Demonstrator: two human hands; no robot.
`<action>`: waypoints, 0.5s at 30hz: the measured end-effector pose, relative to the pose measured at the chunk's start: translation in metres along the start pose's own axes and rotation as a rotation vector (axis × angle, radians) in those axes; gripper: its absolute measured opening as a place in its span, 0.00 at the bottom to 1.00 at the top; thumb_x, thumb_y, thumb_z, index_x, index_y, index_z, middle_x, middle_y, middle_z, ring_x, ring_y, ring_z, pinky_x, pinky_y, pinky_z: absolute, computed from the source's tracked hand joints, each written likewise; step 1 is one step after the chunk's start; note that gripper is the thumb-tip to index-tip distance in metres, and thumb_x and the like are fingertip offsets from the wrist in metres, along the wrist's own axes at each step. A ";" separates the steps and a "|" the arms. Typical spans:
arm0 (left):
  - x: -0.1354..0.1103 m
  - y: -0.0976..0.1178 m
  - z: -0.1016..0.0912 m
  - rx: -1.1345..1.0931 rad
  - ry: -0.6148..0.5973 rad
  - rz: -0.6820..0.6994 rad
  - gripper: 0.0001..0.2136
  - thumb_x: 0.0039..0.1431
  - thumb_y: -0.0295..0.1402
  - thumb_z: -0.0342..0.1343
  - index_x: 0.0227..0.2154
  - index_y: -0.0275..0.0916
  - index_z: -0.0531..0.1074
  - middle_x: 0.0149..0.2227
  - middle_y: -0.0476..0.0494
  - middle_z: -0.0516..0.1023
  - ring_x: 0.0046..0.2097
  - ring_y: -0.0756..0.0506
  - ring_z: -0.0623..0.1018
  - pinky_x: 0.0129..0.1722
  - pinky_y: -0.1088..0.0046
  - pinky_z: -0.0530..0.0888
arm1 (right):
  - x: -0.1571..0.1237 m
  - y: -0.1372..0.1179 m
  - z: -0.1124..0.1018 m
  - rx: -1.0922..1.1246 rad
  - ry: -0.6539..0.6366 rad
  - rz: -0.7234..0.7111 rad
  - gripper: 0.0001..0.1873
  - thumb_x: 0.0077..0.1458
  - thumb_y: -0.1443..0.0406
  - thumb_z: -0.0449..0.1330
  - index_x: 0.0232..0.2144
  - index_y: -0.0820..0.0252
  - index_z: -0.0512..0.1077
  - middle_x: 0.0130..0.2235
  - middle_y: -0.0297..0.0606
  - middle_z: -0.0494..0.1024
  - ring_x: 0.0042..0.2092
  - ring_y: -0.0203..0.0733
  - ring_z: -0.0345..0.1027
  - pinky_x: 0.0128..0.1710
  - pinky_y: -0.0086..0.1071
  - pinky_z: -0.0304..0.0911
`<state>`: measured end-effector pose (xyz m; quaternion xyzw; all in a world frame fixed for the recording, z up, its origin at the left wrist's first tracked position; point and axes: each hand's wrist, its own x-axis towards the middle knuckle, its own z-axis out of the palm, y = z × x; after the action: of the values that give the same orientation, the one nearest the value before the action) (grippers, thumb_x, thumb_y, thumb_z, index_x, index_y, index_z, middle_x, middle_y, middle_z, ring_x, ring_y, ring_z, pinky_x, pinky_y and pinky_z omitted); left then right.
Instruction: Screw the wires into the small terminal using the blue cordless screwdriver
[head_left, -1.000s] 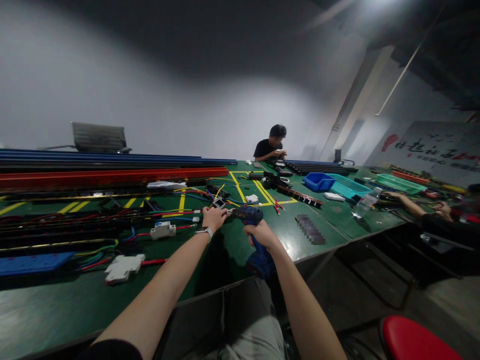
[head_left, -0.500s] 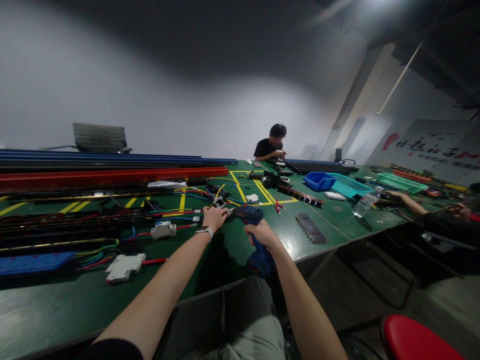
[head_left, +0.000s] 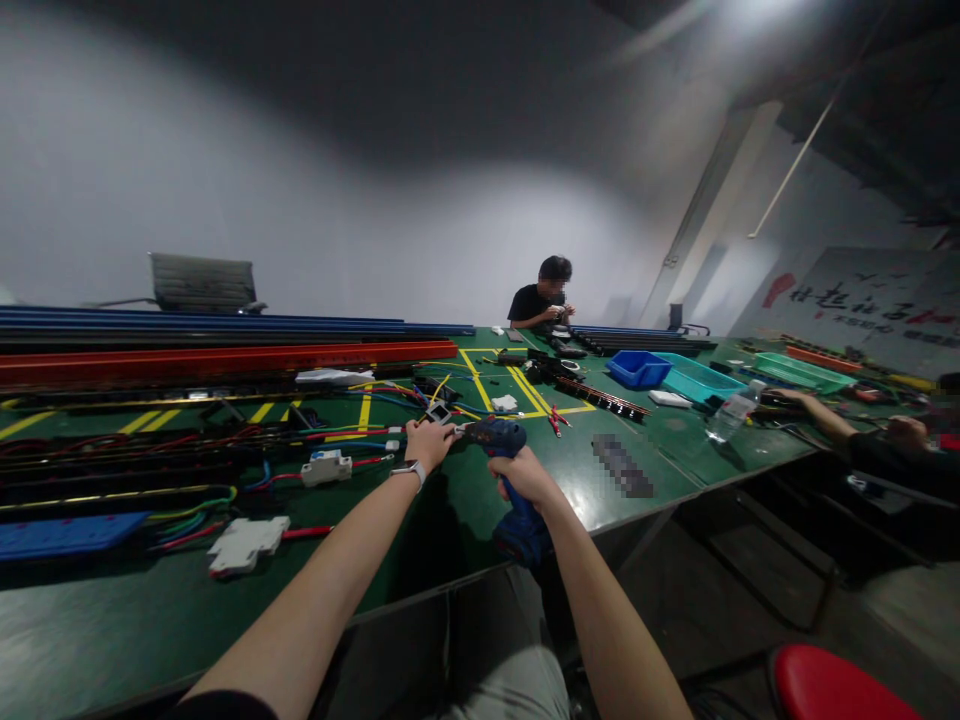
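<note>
My right hand (head_left: 523, 474) is wrapped around the handle of a blue cordless drill (head_left: 517, 530). The drill's nose points left, and its bit meets the spot where my left hand (head_left: 429, 442) is closed. Between my left fingers is a small dark part with a pale square face (head_left: 438, 411); its exact kind is too small to tell. Wires in red, blue and yellow run leftward from behind that hand. Left of my wrist lies a white circuit breaker (head_left: 326, 467) with a red lead, and nearer me a second white breaker (head_left: 247, 544) with a thick red wire.
Long orange (head_left: 225, 362) and blue profiles (head_left: 225, 322) lie across the green table (head_left: 465, 540). To the right are red-handled pliers (head_left: 556, 421), a blue bin (head_left: 637, 368), a teal tray (head_left: 697, 378) and a water bottle (head_left: 735, 412). Co-workers sit opposite and at right; a red stool (head_left: 840, 685) stands below.
The whole scene sits slightly lower in the picture, as the camera has tilted a little. Both hands, the drill and the small part keep nearly the same places.
</note>
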<state>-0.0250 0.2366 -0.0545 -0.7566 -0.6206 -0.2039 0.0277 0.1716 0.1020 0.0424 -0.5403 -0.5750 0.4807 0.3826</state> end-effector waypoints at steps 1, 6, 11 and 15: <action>0.000 0.000 0.000 -0.001 -0.003 0.000 0.18 0.64 0.52 0.44 0.44 0.54 0.77 0.42 0.40 0.80 0.48 0.37 0.72 0.52 0.53 0.51 | -0.001 -0.001 0.000 -0.002 0.004 0.007 0.03 0.42 0.67 0.58 0.23 0.59 0.65 0.14 0.26 0.63 0.15 0.34 0.61 0.15 0.25 0.53; 0.000 0.000 -0.001 0.006 0.002 0.001 0.18 0.64 0.52 0.44 0.45 0.56 0.77 0.42 0.41 0.81 0.48 0.37 0.73 0.51 0.53 0.51 | -0.002 -0.003 0.000 -0.011 0.008 0.013 0.04 0.42 0.68 0.58 0.22 0.59 0.64 0.13 0.26 0.62 0.15 0.34 0.60 0.15 0.25 0.52; 0.000 -0.001 0.001 -0.003 0.010 0.015 0.18 0.64 0.51 0.44 0.45 0.56 0.77 0.42 0.41 0.81 0.48 0.36 0.72 0.51 0.53 0.52 | -0.002 -0.004 0.001 0.004 0.001 0.004 0.04 0.41 0.68 0.58 0.24 0.59 0.64 0.15 0.25 0.62 0.15 0.33 0.61 0.15 0.25 0.52; 0.000 -0.001 0.002 -0.006 0.016 0.017 0.18 0.65 0.51 0.44 0.44 0.55 0.77 0.42 0.40 0.81 0.48 0.36 0.72 0.51 0.53 0.52 | -0.001 -0.003 0.001 0.002 0.003 -0.011 0.04 0.41 0.68 0.58 0.23 0.59 0.64 0.15 0.25 0.62 0.15 0.33 0.60 0.15 0.25 0.51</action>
<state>-0.0257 0.2378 -0.0561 -0.7602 -0.6134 -0.2118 0.0320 0.1703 0.1006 0.0451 -0.5374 -0.5770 0.4784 0.3865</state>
